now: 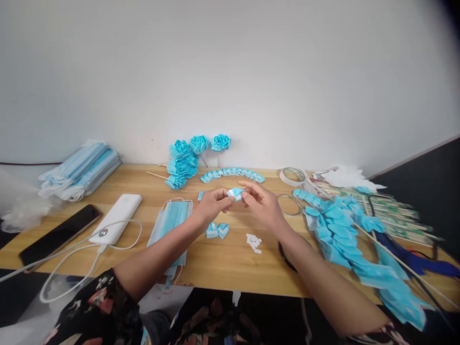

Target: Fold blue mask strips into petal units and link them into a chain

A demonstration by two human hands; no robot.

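Between the fingertips of both hands is a small folded blue-and-white piece (pixel 235 193), held just above the middle of the table. My left hand (pixel 214 203) pinches its left side, and my right hand (pixel 260 201) grips its right side with thumb and finger. Below them lie a few similar folded pieces (pixel 217 230) and a small pile of white strips (pixel 254 242). Behind the hands, a curved row of folded blue pieces (pixel 233 172) rests on the wood. A blue face mask (pixel 171 220) lies flat near my left forearm.
Blue handmade flowers (pixel 182 160) on sticks stand by the wall. At left are stacked masks (pixel 82 167), a white power bank (pixel 118 218) with a cable and a phone (pixel 61 235). Tape rolls (pixel 293 176), blue folded strips (pixel 341 235) and a blue-handled tool (pixel 413 258) occupy the right.
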